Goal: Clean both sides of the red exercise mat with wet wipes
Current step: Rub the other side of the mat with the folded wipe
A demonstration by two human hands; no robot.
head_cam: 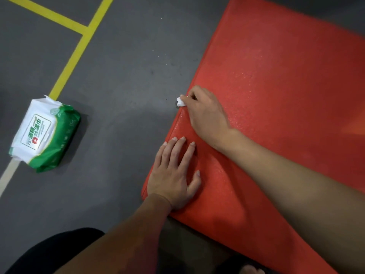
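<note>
On grey floor (122,80), red mat (276,76) lies under both hands: left (173,175), right (207,113).

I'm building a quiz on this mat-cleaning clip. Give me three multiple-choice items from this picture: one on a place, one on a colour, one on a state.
1. Where does the wipes pack lie?
A. on the mat
B. on the grey floor, left of the mat
C. in a hand

2. What colour are the floor lines above the pack?
A. yellow
B. blue
C. white

3. What is the left hand doing?
A. gripping a wipe
B. lifting the mat's corner
C. resting flat on the red mat

Answers:
1 B, it sits on the floor apart from the mat.
2 A, the tape is plainly yellow.
3 C, its fingers lie straight; the right hand pinches the white wipe.
</note>
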